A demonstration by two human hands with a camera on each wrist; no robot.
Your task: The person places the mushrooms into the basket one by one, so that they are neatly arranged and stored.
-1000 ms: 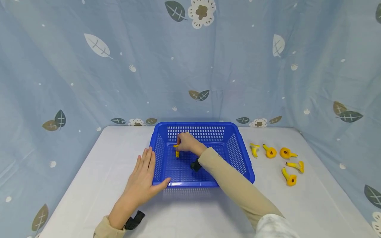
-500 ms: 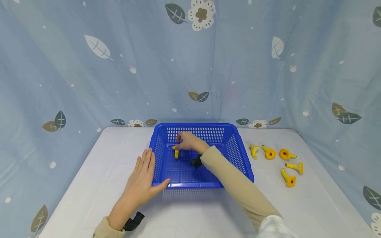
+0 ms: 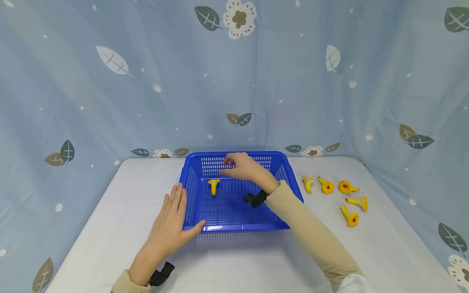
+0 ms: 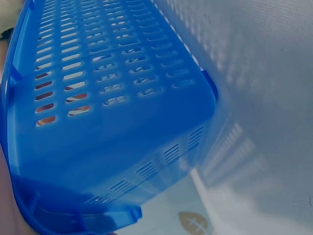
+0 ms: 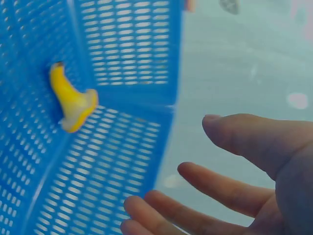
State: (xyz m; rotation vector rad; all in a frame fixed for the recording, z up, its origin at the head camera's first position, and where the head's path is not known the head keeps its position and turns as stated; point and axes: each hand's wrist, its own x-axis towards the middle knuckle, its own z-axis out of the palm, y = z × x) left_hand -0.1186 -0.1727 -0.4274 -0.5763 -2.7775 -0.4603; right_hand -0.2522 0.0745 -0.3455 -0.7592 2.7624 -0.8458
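Observation:
A blue plastic basket [image 3: 239, 227] with slotted walls stands on the white table. Inside, toward its back left, lies one yellow trumpet-shaped mushroom [image 3: 213, 186], cap toward the back wall; the right wrist view shows the same mushroom [image 5: 71, 100] on the slotted floor. My right hand [image 3: 242, 167] hovers over the back of the basket, apart from the mushroom, with thumb and fingers spread and nothing between them. My left hand [image 3: 169, 219] rests against the basket's front left corner, fingers straight along the left rim and thumb at the front rim.
Several more yellow mushrooms [image 3: 327, 186] lie on the white table [image 3: 234, 264] to the right of the basket. A blue patterned curtain [image 3: 234, 81] hangs behind and along both sides. Black wrist devices [image 3: 255, 199] are strapped to both wrists.
My right hand has let go of the mushroom and moved up and right, leaving it on the basket floor. The left hand keeps its place on the basket.

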